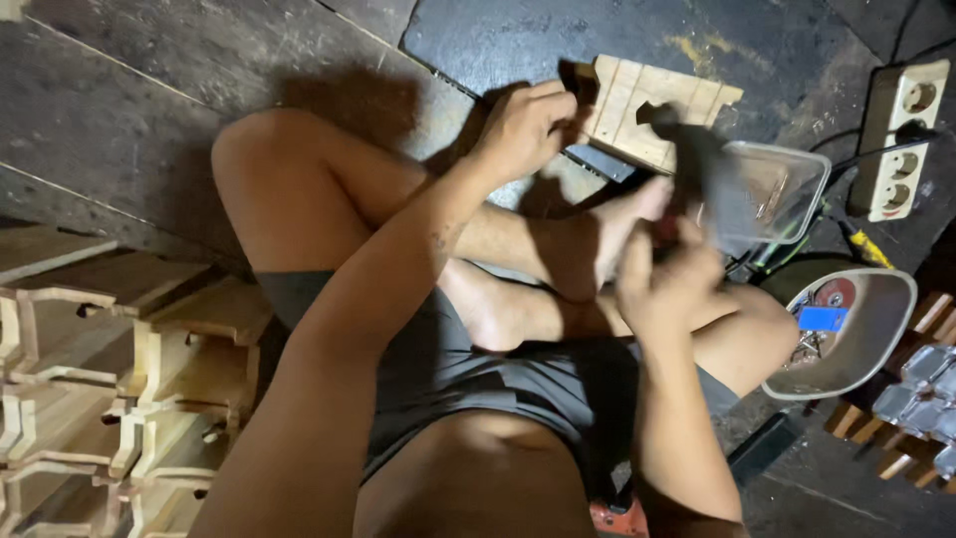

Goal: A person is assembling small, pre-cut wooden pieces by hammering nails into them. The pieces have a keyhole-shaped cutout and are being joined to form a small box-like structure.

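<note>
Dark, worn floorboards [149, 110] filled the view, and a person sat cross-legged on them under hard light. At the centre of the work lay a pale wooden piece [652, 105], flat on the floor just past the bare feet, with notches cut into its near edge and a dark metal plate beside it. The left hand [520, 128] was curled around the left end of that wooden piece, fingers bent down over it and gripping it in place. The right hand [669, 284] was closed around the handle of a dark hammer [702, 164], raised above the wood and blurred; the head of the tool hung over the right part of the piece, apart from it.

Just behind the hammer stood a clear plastic container [787, 189], with small things inside too blurred to name. To its right a cream power strip [901, 134] lay on the floor with a black plug in it and cables running off. Nearer the right knee sat a shallow grey bowl [856, 339] holding small hardware and a blue item. Well apart, at the left edge, stacks of similar light wooden parts [110, 389] were piled up, and shiny metal pieces [921, 394] lay at the far right.
</note>
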